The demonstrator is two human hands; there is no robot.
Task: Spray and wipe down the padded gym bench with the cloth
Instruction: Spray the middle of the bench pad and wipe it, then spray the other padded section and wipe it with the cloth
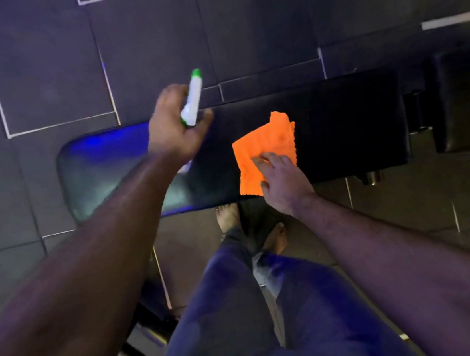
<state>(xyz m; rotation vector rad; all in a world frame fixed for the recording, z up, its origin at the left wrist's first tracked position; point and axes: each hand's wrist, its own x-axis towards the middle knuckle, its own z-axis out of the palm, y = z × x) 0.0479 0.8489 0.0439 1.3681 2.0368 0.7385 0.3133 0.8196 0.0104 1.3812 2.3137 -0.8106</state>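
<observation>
A black padded gym bench (340,122) runs left to right across the middle of the view. An orange cloth (262,147) lies flat on its near half. My right hand (282,180) rests on the cloth's lower right part, fingers spread and pressing down. My left hand (173,129) hovers over the bench's left half, closed around a white spray bottle (194,102) with a green tip that points up and away from me. The bench's left end shows a blue light reflection.
A second black pad (465,99) sits to the right, joined by a metal bracket (418,112). Dark tiled floor (51,82) with pale grout lines surrounds the bench. My legs and bare feet (228,214) stand at the bench's near edge. A metal frame leg (145,324) runs below left.
</observation>
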